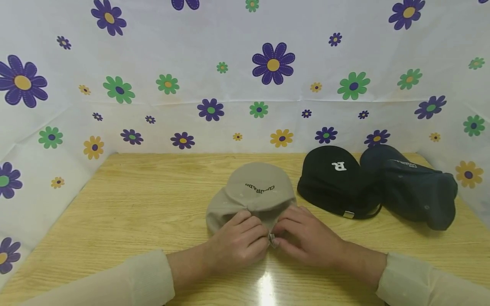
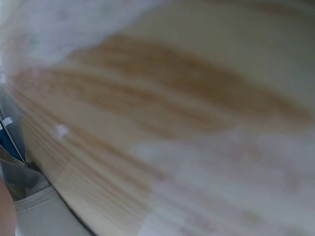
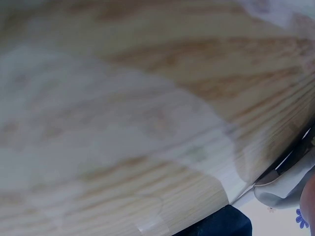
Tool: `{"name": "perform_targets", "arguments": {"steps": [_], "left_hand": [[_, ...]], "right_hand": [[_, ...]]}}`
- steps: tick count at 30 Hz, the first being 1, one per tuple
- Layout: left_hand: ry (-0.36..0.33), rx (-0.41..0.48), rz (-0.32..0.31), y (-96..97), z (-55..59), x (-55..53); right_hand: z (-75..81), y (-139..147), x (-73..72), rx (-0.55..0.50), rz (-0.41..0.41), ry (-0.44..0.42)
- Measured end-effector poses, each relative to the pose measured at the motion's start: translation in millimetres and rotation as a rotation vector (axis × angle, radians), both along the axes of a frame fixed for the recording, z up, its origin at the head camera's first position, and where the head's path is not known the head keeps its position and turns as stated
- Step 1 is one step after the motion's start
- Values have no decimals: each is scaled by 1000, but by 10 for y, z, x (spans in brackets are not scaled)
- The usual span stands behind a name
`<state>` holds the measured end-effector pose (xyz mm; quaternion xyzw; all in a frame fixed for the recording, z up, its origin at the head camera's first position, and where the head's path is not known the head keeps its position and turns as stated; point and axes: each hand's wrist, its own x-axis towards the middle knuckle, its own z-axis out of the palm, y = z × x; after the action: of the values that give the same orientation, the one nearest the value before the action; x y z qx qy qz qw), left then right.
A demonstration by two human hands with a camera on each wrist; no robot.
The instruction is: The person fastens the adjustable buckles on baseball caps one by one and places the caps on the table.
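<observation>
A beige baseball cap [image 1: 260, 182] with dark lettering on its front lies on the table, its back turned toward me. My left hand [image 1: 241, 240] grips the cap's back strap near the opening, fingers curled. Just right of it, my right hand [image 1: 306, 236] pinches the strap end by a small metal buckle [image 1: 272, 239]. The two hands almost meet there and cover much of the strap. Only an edge of the beige cap [image 2: 47, 211] shows in the left wrist view, and a small part of the cap [image 3: 283, 191] in the right wrist view.
A black cap [image 1: 325, 182] with a white letter R stands to the right, its buckle facing me. Against it leans a navy cap [image 1: 417, 195] near the table's right edge. Behind the wooden table [image 1: 134, 212] hangs a flowered white cloth [image 1: 229, 42].
</observation>
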<state>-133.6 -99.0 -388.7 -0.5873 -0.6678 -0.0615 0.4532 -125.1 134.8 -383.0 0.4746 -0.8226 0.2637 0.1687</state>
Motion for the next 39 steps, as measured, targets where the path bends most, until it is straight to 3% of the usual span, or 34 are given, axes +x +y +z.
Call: {"name": "perform_targets", "arguments": {"steps": [7,13,19,27,39], "left_hand": [[-30,-42,9,-12,-9,28],[2,-82,7,-27,-14,22],[-4,-58,6,-7,-16,21],[-65,6,151,38,-28,82],[-20,-8,154,45,-23,83]], "right_hand": [[-4,-9,1,23,-9,2],[-16,-25,17,54,-34,-33],[-36,-30,12,87,-12,12],[-31,-43,12,75,0,62],[-35,-54,18,64,58,78]]}}
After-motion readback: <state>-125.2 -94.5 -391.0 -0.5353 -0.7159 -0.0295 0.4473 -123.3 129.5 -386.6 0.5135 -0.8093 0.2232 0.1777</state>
